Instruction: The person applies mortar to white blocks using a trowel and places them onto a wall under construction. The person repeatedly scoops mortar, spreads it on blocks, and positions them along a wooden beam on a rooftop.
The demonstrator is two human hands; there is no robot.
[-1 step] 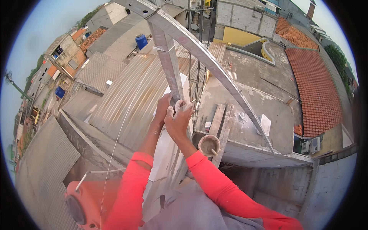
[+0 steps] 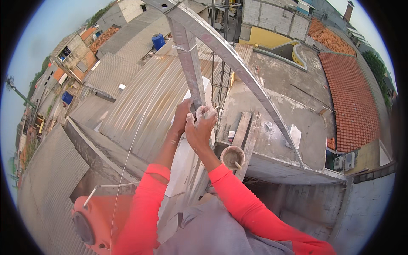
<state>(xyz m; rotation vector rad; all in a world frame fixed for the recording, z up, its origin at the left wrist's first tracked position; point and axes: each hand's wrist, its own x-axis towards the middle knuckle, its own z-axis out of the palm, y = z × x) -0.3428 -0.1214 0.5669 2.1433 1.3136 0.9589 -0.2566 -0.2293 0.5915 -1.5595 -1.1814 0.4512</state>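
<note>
Head camera: a round, tan, open-topped bucket [image 2: 222,154] sits beside the right forearm, over the near ends of two weathered wooden planks [image 2: 241,130] at the near-left corner of a grey concrete roof slab [image 2: 308,155]. Greyish-brown paste [image 2: 231,159] lies inside it, below the rim, and a short pale handle [image 2: 238,165] sticks out at its near-right side. At the lower left, beside the left sleeve, is an orange-red plastic tank [image 2: 111,212] with a dark round lid [image 2: 83,228] on, hiding its contents. A blue cylindrical drum [image 2: 158,41] stands beyond the far end of a rusty corrugated roof [image 2: 140,106]; its contents cannot be made out.

The upright grey metal post [image 2: 190,70] rises beyond the far part of a narrow white wall [image 2: 180,170], its lower part reaching the hands. The left hand [image 2: 182,115] is at its left side, most fingers hidden, so their grip cannot be told. The right hand [image 2: 199,132] is just in front, thumb and fingers smeared pale and bent close together; whether they clamp anything is unclear.

Compared with the earlier frame, the view has shifted slightly. Both hands remain at the post's lower part, and the bucket is still beside the planks.
</note>
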